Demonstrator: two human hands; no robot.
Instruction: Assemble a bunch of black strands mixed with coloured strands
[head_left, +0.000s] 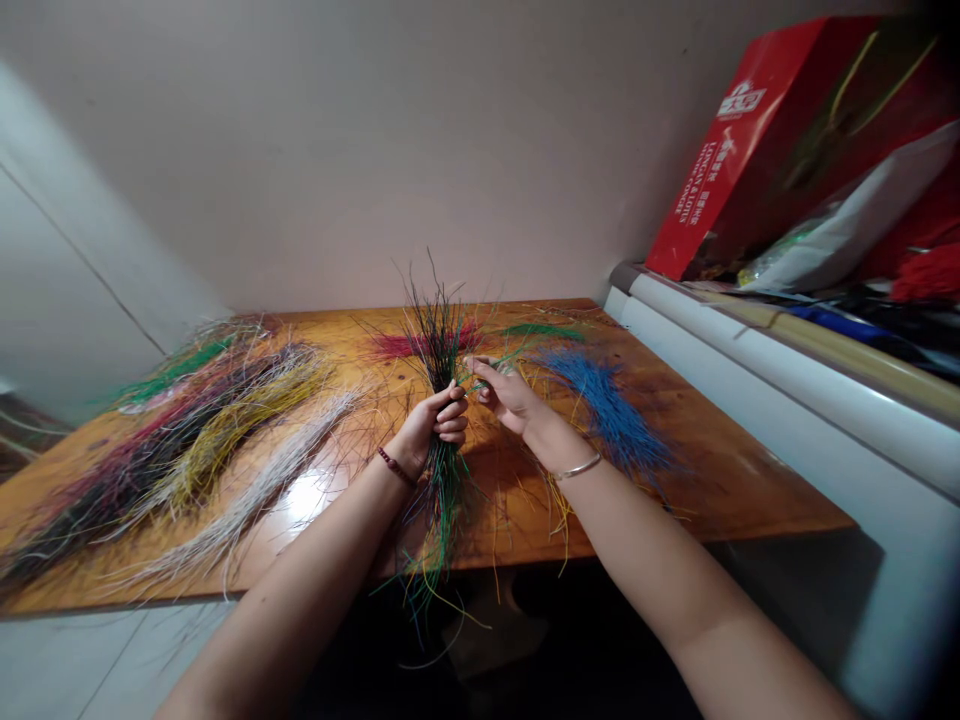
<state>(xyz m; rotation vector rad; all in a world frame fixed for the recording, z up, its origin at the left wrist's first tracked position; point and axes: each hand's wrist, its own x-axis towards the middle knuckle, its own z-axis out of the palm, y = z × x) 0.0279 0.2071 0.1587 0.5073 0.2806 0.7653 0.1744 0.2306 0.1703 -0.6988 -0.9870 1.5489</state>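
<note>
Work looked early on, judging by amounts: the L hand [439,420] was closed round a slim upright bundle of dark green and black thin strands [437,335], held just above the bench edge at centre, tips fanning up and tails hanging below the fist past the edge. The R hand [506,395] sat just beside it, thumb and forefinger pinched on what looked like a single thin strand next to the bundle, other fingers loosely curled. Bundle was small vs. what lay loose, so most of the material seemed unhandled. On the glossy brown wooden bench [720,480], L side: a long green strand pile [176,368], a dark maroon-black pile [150,460], a yellow pile [240,420] and a whitish pile [262,480], all side by side and partly mixed at the edges. At the back, a red-pink tuft [397,345] and a thin green tuft [544,330]; to the R, a blue strand pile [611,410] just beyond the R wrist. Stray strands lay scattered under both forearms, some over the edge, likely to snag or mix colours. Off to the R, apart from the work, a white cabinet-like unit [750,370] carried a red cardboard box w/ white lettering [757,140], a white plastic bag [847,230] and other clutter too blurred to name; none of it blocked the hands.
</note>
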